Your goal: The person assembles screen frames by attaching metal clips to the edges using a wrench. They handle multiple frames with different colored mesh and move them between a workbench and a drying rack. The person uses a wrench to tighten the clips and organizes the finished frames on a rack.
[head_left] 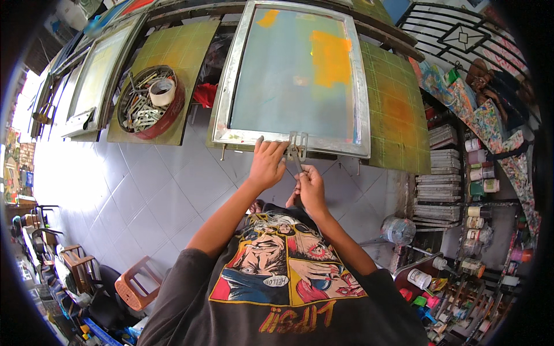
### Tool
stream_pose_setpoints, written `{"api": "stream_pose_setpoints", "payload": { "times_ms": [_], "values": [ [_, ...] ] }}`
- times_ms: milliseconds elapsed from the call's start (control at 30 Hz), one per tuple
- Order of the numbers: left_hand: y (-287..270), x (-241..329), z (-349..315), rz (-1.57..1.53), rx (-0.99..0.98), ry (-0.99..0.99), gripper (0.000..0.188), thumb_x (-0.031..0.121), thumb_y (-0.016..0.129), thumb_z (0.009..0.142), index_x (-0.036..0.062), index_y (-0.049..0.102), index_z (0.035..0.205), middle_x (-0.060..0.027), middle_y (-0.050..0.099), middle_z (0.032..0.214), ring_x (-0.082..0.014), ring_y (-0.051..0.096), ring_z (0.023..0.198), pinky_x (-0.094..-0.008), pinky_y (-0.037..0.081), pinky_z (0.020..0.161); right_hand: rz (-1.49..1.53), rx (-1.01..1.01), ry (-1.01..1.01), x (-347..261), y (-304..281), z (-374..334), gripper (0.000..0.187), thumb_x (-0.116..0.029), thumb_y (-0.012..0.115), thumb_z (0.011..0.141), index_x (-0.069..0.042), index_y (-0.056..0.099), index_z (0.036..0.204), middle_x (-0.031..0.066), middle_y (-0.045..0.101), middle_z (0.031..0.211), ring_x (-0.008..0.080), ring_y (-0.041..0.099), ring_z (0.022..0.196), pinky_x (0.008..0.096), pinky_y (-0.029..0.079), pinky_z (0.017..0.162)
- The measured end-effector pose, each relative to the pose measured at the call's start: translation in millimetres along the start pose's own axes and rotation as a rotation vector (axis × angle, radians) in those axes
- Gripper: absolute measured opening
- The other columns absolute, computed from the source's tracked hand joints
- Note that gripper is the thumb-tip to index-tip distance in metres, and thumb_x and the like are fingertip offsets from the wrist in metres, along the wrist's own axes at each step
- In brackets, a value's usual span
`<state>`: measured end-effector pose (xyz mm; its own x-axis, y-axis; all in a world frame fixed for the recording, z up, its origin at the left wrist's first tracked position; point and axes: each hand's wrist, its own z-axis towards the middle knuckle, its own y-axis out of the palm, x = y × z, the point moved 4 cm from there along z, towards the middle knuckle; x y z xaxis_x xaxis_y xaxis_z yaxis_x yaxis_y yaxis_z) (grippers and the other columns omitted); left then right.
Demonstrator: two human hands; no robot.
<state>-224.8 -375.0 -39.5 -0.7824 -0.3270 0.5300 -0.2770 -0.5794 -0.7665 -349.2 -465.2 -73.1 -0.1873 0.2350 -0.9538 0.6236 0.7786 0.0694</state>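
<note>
Rectangular silvery metal frame [362,109] bears a flat grey-blue panel [271,86], patched orange. A slotted metal bracket [302,140] sits mid near edge. Your left hand [267,164] bends fingers over that edge (gripping or not, I cannot tell); your right hand [310,189] closes on a slim grey tool [297,164] at the bracket.

Pale tiled floor [156,196], brown stool [131,293].

Rectangular silver-framed screen, blue-grey, orange-patched [277,75]: one. Slotted grey metal bracket [295,146]: one. Round dark-red tub [158,131]: one. Cream tape roll [164,100]: one. Bare hands: two; left hand [268,165], right hand [310,190].
</note>
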Motion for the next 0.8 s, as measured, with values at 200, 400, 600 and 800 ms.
{"api": "stream_pose_setpoints", "payload": {
  "times_ms": [200, 400, 600, 800],
  "values": [
    [-3, -1, 0, 0.021, -0.011, 0.067, 0.05, 0.013, 0.05, 0.073, 0.0054, 0.05, 0.123, -0.0109, 0.053, 0.1, -0.0301, 0.047, 0.098, -0.0529, 0.024, 0.105, 0.379, 0.096, 0.195, 17, 32, -2, 0.01, -0.01, 0.045, 0.092, -0.007, 0.052, 0.1, 0.0012, 0.054, 0.082, 0.0064, 0.049, 0.062, 0.0223, 0.046, 0.053],
    [-8, 2, 2, 0.001, -0.083, 0.057, 0.05, 0.012, 0.048, 0.075, 0.0064, 0.05, 0.125, -0.011, 0.052, 0.104, -0.0304, 0.046, 0.1, -0.0523, 0.024, 0.104, 0.767, 0.093, 0.212, 20, 64, -4, 0.008, -0.012, 0.042, 0.095, -0.01, 0.05, 0.095, -0.0021, 0.05, 0.078, 0.006, 0.046, 0.066, 0.0222, 0.042, 0.058],
    [-16, 4, 4, -0.007, -0.188, 0.03, 0.051, 0.013, 0.048, 0.076, 0.0069, 0.049, 0.127, -0.0124, 0.052, 0.106, -0.0317, 0.046, 0.102, -0.0504, 0.026, 0.103, 0.802, 0.098, 0.186, 35, 69, -2, 0.012, -0.013, 0.041, 0.096, -0.01, 0.051, 0.102, 0.0006, 0.054, 0.091, 0.01, 0.051, 0.079, 0.0268, 0.044, 0.07],
    [-17, 5, 10, -0.004, -0.124, 0.128, 0.047, 0.014, 0.052, 0.075, 0.0064, 0.054, 0.122, -0.0149, 0.053, 0.102, -0.0331, 0.047, 0.098, -0.0446, 0.035, 0.093, 0.785, 0.049, 0.298, 33, 72, -3, 0.015, -0.017, 0.043, 0.096, -0.011, 0.051, 0.107, 0.0016, 0.056, 0.105, 0.0157, 0.054, 0.095, 0.0385, 0.044, 0.085]
  ]
}}
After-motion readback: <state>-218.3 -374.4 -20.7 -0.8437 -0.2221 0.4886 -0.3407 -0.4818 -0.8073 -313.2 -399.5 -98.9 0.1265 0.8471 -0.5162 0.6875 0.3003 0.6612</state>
